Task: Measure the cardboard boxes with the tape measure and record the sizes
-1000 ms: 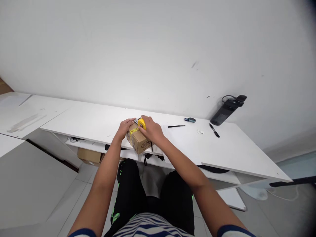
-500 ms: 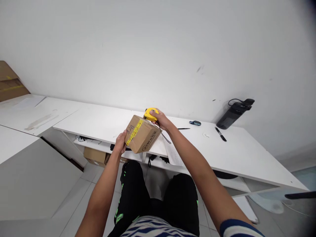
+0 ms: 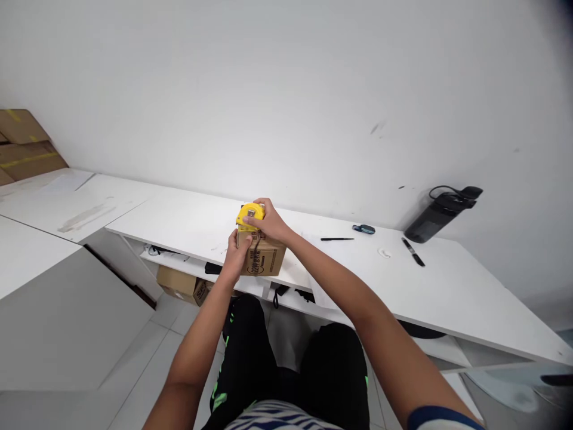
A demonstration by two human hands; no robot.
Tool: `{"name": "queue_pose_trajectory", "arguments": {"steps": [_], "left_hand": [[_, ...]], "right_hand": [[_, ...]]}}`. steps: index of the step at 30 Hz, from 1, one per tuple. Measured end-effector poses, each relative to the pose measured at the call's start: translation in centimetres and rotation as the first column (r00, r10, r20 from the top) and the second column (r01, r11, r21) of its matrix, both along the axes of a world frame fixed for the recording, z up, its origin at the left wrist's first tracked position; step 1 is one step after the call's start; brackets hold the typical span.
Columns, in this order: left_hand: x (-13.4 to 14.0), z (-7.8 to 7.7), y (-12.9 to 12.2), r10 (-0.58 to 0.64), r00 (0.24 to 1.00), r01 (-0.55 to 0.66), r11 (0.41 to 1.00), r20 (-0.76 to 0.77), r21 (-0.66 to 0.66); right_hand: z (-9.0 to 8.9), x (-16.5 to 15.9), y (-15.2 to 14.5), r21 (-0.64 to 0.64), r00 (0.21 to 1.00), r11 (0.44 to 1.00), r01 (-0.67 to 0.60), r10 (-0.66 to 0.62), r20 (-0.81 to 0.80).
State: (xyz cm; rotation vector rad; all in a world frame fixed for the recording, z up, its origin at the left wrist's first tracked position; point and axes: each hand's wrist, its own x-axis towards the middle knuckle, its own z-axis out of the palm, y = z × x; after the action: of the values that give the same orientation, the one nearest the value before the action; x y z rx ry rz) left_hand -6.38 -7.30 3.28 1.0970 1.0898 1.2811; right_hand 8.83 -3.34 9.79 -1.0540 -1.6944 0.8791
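We hold a rounded yellow plastic tape measure [image 3: 256, 208] in our right grip [image 3: 272, 222] and, just below it, clasp a brown cardboard box [image 3: 271, 260] in our left grip [image 3: 237, 253], where uneven pressure could tilt the box and dislodge the tape measure.

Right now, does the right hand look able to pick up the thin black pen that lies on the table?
Probably not straight away: the right hand holds the yellow tape measure by the cardboard box. Otherwise, the way looks free: the thin black pen lies uncovered, right of the box.
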Motion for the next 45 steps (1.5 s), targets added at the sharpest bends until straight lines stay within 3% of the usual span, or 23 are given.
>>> {"name": "queue_pose_trajectory", "arguments": {"steps": [5, 8, 10, 14, 20, 25, 31, 37, 40, 43, 45], "left_hand": [[-0.4, 0.2, 0.7, -0.123, 0.992, 0.122, 0.988, 0.014, 0.091], [-0.9, 0.0, 1.1, -0.160, 0.987, 0.161, 0.978, -0.020, 0.132], [-0.8, -0.1, 1.1, -0.123, 0.992, 0.126, 0.980, -0.032, 0.152], [-0.1, -0.5, 1.3, 0.028, 0.996, -0.009, 0.980, -0.089, 0.201], [0.7, -0.8, 2.7, 0.003, 1.000, -0.008, 0.984, 0.024, 0.179], [1.4, -0.7, 3.2, 0.027, 0.997, -0.040, 0.982, 0.068, 0.183], [1.6, -0.7, 2.9, 0.058, 0.996, -0.070, 0.980, 0.069, 0.187], [1.8, -0.5, 2.3, 0.036, 0.998, -0.043, 0.986, 0.050, 0.159], [2.2, -0.6, 1.7, 0.128, 0.991, -0.132, 0.981, 0.032, 0.141], [2.9, -1.1, 1.4, 0.206, 0.978, -0.210, 0.966, 0.046, 0.153], [3.6, -1.5, 1.7, 0.225, 0.973, -0.231, 0.958, 0.049, 0.173]], "right_hand": [[1.7, 1.1, 0.8, 0.108, 0.926, 0.980, -0.164, 0.116, 0.359], [1.9, 1.1, 0.4, 0.147, 0.868, 0.973, -0.177, 0.084, 0.490], [2.0, 1.4, -0.3, 0.155, 0.845, 0.976, -0.156, 0.050, 0.533], [2.5, 4.3, -3.5, 0.148, 0.790, 0.988, -0.040, -0.059, 0.611], [1.8, 11.3, -10.3, 0.090, 0.731, 0.974, 0.206, -0.215, 0.647], [0.3, 12.3, -13.2, 0.126, 0.683, 0.939, 0.320, -0.321, 0.657], [0.6, 8.9, -11.6, 0.187, 0.722, 0.949, 0.255, -0.315, 0.616], [1.1, 4.4, -6.2, 0.204, 0.765, 0.964, 0.170, -0.259, 0.590], [1.5, 2.7, -3.7, 0.184, 0.799, 0.971, 0.152, -0.231, 0.556], [1.5, 2.6, -3.4, 0.260, 0.847, 0.954, 0.146, -0.256, 0.466], [0.9, 3.6, -4.4, 0.320, 0.885, 0.924, 0.209, -0.318, 0.340]]}}
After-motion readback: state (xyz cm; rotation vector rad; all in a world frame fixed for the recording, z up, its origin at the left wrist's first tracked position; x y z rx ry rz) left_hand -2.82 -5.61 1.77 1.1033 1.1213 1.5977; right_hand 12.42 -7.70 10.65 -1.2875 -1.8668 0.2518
